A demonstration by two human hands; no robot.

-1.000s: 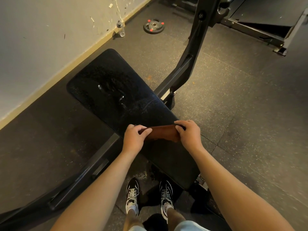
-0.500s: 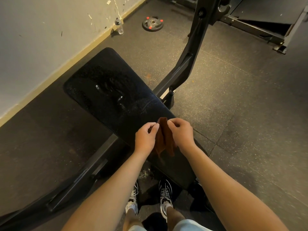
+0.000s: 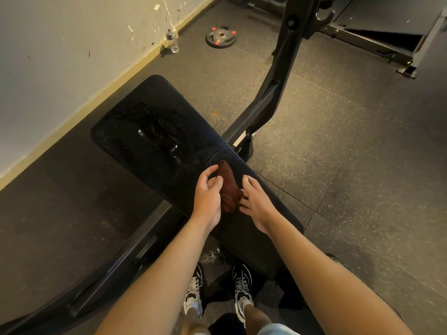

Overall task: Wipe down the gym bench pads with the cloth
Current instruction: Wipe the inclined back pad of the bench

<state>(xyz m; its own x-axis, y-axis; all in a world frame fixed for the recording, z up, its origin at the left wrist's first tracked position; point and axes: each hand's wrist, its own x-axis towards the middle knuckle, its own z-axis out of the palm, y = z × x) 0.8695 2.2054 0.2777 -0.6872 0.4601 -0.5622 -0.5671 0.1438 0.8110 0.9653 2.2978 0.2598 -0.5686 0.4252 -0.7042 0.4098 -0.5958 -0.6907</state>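
Head view: the left hand (image 3: 208, 192) pinches the bunched brown cloth (image 3: 228, 182) in curled fingers, over the near part of the black bench pad (image 3: 150, 122). The right hand (image 3: 256, 201) is spread loose, its fingertips at the cloth's edge. The person seems to be readying the cloth. Next it should be pressed flat and swept along the pad.

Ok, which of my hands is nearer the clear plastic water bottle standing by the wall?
Left. The left hand holds the brown cloth on the side toward the clear plastic bottle; the right hand is on the cloth's other side, farther from it.
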